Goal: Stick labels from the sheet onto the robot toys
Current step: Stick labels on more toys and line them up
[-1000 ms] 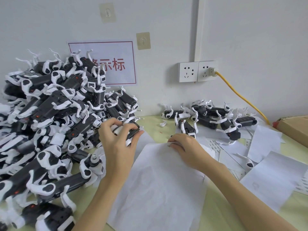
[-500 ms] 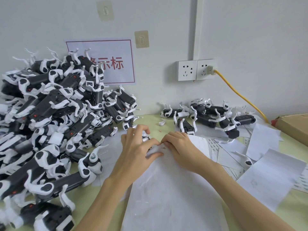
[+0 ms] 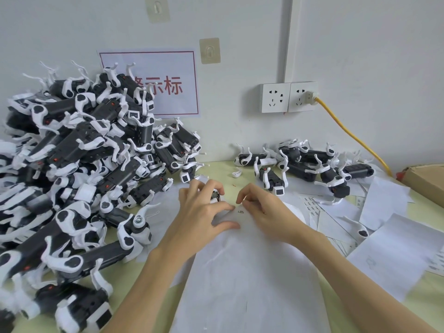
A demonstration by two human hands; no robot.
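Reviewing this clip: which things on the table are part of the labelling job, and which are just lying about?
Part of the job:
- label sheet
- small toy held by the left hand
- right hand pinching at the sheet's top edge
- big toy pile
- smaller toy group

Lying about:
- cardboard box
- yellow cable
- wall sockets
- wall sign
- loose papers
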